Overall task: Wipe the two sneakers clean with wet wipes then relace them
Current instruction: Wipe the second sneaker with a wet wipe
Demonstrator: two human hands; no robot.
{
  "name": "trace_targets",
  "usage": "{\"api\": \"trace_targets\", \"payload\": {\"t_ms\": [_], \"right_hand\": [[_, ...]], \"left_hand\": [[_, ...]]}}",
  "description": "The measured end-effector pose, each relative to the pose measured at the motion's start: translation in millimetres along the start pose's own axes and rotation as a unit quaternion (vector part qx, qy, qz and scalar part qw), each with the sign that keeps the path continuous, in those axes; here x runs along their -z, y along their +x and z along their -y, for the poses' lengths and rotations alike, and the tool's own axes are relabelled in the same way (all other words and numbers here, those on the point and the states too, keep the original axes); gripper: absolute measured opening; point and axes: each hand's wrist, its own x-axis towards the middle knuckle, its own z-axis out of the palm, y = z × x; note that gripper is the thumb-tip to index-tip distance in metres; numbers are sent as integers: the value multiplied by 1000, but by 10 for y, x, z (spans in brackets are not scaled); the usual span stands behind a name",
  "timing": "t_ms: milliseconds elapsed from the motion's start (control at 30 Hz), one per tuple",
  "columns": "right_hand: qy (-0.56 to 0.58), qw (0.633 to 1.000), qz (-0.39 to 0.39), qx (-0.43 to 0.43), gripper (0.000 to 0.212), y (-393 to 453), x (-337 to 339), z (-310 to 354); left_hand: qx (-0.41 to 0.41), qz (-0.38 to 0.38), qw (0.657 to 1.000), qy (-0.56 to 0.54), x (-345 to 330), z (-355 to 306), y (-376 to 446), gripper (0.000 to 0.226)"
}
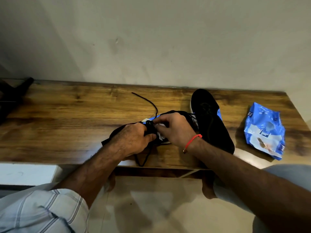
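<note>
While our left hand grips one black sneaker, our right hand pinches a white wipe against it; second sneaker, wipes packet on counter.

Both forearms reach forward, bare; left hand and right hand meet knuckles-up, fingers curled in a close grip.

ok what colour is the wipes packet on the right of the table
The wipes packet is blue with white patches, seen in the head view, the only one.
</note>
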Motion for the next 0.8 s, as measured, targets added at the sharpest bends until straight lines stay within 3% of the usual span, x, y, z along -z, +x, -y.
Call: {"api": "trace_targets", "payload": {"t_ms": [67, 167, 233, 367, 467, 600, 800], "right_hand": [[-31, 999, 26, -5, 15, 21, 95, -55], [-230, 970, 75, -18, 26, 131, 255, -269], [-268, 962, 33, -36, 27, 210, 366, -364], [-137, 976, -167, 26, 19, 307, 703, -222], [-37, 961, -267, 67, 15, 291, 866, -70], [2, 942, -311, 129, 15, 228, 822, 27], [-70, 936, -277, 205, 17, 200, 688, 87]], "left_hand": [[-1, 1, 1000, 0, -7, 4, 1, 29], [1, 6, 1000, -16, -15, -15, 2, 22], [6, 7, 998, -67, 46, -24, -13, 17], [20, -55, 972, -229, 254, 76, -153, 17], [-9, -168, 944, -285, 255, 135, -237, 16], [-62, -288, 941, -164, 81, -6, -270, 18], [-136, -324, 931, -97, -308, -375, -250, 19]]}}
